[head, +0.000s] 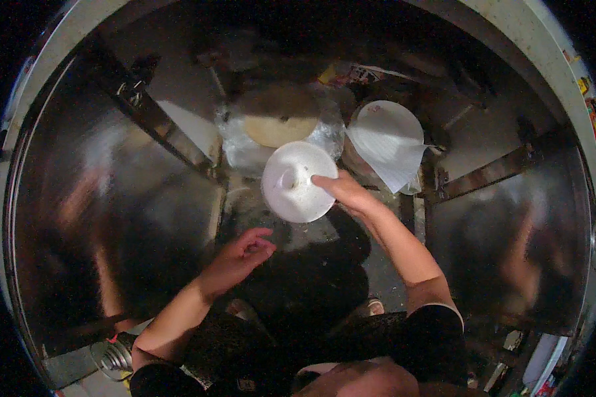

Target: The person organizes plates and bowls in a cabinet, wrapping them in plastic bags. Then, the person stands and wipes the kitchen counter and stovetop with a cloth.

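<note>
My right hand [340, 191] grips the right edge of a white round dish or lid [302, 211], its thumb laid over the top surface. This piece has a rounded form near its middle; the blur hides whether it is a bowl or a lid. My left hand [243, 255] hangs lower and to the left, apart from the dish, with bent fingers and nothing in it. Beyond the dish lies clear plastic wrapping [238, 149] around a pale rounded thing [280, 130]. To its right stands a white round vessel [390, 116] with a thin white sheet [395, 166] over its near side.
Dark glossy panels stand on the left [144, 213] and right [516, 238], mirroring my arms. Metal brackets [164, 134] run inward from them. A printed packet [357, 74] lies at the dim back. Coiled or ribbed metal ware [114, 356] sits at lower left. My feet [376, 305] are below.
</note>
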Demonstrator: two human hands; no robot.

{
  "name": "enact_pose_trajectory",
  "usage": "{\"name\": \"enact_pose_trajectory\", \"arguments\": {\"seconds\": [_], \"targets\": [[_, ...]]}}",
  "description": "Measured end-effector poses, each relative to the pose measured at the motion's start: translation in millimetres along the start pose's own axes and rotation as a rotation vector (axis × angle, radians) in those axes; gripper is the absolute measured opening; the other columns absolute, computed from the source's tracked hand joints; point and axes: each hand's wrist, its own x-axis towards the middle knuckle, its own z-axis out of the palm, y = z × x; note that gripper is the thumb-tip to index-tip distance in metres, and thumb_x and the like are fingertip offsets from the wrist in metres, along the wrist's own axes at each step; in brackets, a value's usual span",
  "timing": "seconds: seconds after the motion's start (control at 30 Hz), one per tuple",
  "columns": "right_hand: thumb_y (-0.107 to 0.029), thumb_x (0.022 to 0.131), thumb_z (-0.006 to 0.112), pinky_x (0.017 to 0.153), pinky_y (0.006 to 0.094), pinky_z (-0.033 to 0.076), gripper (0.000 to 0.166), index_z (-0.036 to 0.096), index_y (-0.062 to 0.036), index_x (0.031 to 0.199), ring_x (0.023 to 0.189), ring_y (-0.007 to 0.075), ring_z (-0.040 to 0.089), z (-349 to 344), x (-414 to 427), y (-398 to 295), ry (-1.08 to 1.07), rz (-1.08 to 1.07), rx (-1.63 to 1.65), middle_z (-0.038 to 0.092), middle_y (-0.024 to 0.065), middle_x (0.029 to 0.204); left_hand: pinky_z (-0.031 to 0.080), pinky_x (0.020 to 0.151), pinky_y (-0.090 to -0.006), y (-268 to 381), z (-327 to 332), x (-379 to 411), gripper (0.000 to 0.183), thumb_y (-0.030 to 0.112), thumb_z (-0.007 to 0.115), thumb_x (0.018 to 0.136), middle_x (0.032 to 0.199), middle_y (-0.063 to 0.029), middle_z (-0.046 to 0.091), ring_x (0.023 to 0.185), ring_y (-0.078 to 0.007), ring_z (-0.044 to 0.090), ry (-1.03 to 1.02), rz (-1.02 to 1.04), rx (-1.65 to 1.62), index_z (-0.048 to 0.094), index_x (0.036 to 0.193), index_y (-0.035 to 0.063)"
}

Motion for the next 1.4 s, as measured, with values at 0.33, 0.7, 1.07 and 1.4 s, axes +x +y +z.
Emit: {"name": "enact_pose_trajectory", "arguments": {"seconds": [0.33,0.7,1.07,1.4], "targets": [[-0.026,0.087,0.053,0.058,0.0360,0.058,0.049,0.046,0.0092,0.122,0.077,0.0284,0.066,-17,44,-93,-0.028,-0.106,0.016,0.063,0.0220,0.099,0.044,0.094,-0.0313,-6,-4,-1,0.044,0.022,0.058,0.094,0.117,-0.0074,0.059,0.107,-0.0163,0.055,-0.093,0.079,0.125,0.043,0.134,0.0088],[-0.033,0.092,0.051,0.052,0.0322,0.058,0.044,0.051,0.0042,0.116,0.060,0.0249,0.066,-9,124,-97,-0.040,-0.084,0.013,0.064,0.0177,0.085,0.047,0.088,-0.0303,-9,4,-14,0.049,0.017,0.062,0.092,0.111,-0.0092,0.058,0.101,-0.0162,0.056,-0.149,0.200,0.097,0.041,0.135,0.0062],[-0.048,0.089,0.054,0.062,0.0357,0.056,0.049,0.062,-0.0056,0.112,0.068,0.0214,0.066,-16,126,-112,0.068,-0.156,-0.452,0.067,0.0111,0.093,0.043,0.095,-0.0323,-17,-6,-5,0.048,0.022,0.058,0.095,0.119,-0.0092,0.058,0.110,-0.0167,0.054,-0.173,0.134,0.150,0.040,0.137,0.0082],[-0.035,0.090,0.057,0.060,0.0281,0.049,0.036,0.062,-0.0060,0.112,0.068,0.0134,0.062,-48,86,-83,0.521,-0.531,-0.504,0.067,0.0058,0.090,0.045,0.090,-0.0304,-19,-8,2,0.048,0.021,0.060,0.093,0.113,-0.0083,0.058,0.103,-0.0160,0.055,-0.152,0.179,0.105,0.041,0.135,0.0076]]}}
